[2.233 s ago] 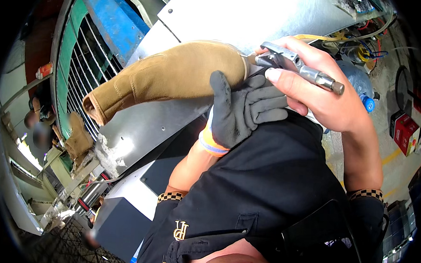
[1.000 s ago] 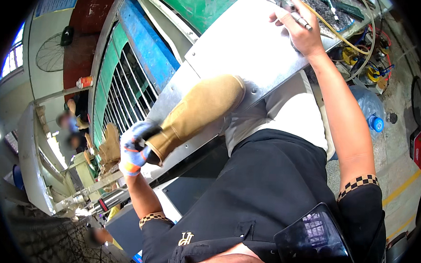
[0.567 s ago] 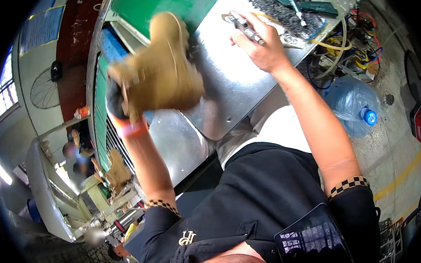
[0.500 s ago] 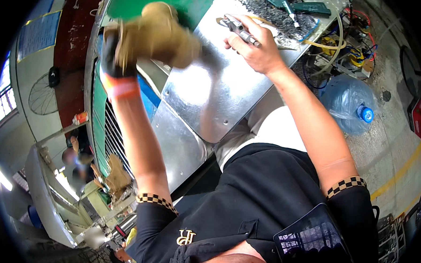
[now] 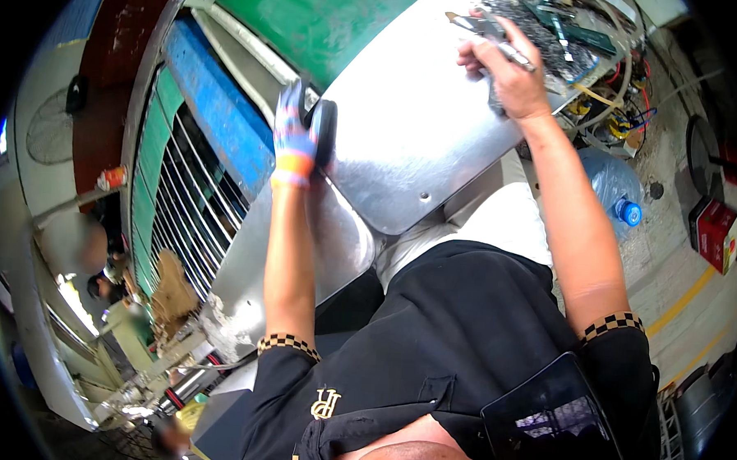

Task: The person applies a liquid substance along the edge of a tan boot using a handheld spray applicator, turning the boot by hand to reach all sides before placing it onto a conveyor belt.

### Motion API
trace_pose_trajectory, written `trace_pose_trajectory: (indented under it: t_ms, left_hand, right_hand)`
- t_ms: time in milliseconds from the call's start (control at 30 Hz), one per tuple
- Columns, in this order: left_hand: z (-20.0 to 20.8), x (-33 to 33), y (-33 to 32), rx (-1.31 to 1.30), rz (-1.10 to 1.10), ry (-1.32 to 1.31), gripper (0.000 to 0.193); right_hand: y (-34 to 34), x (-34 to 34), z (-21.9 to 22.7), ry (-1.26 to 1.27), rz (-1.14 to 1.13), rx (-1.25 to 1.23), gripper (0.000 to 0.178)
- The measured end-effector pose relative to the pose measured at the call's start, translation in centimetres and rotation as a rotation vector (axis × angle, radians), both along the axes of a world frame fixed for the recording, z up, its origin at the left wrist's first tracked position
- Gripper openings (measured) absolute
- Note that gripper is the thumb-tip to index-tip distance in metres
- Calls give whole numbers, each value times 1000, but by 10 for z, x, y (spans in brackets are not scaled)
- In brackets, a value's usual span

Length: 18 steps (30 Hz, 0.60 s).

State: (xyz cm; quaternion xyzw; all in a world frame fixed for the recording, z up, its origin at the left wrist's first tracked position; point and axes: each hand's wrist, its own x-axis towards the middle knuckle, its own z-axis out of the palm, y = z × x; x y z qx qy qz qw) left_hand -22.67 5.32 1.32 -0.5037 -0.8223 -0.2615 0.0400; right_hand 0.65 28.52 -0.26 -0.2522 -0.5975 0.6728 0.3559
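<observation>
Plainly, the head view shows two hands, one gloved and one bare. The bare right hand [image 5: 511, 80] curls its fingers around one slim metal tool [image 5: 517, 56], pinching its barrel above the far part of a smooth, shiny metal sheet [image 5: 414, 133]. One left hand [image 5: 297, 136], in a knit glove with dark coating and orange cuff, is blurred near the sheet's left edge; whether its fingers are spread or pressed together, I cannot tell. A second metal sheet [image 5: 343, 237], round-cornered, adjoins the first. Leftward are one scuffed blue beam [image 5: 214, 92] and one grille [image 5: 189, 197] of thin, parallel bars. Rightward stands one clear, rounded plastic bottle [image 5: 605, 179], blue-capped.
</observation>
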Motion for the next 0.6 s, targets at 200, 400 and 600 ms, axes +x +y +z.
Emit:
trace_pose_trajectory:
  t_ms: [200,400,600]
  left_hand:
    - [-11,-8,-208,-56,148,15,48]
    - [12,-155,-447,-117,940,199,61]
    - [85,-289,-676,-336,1510,723,82]
  right_hand:
    - [-5,-2,4,50,35,-27,36]
    - [-10,-8,2,54,-58,-34,38]
    - [-4,-8,-4,38,-116,-15,31]
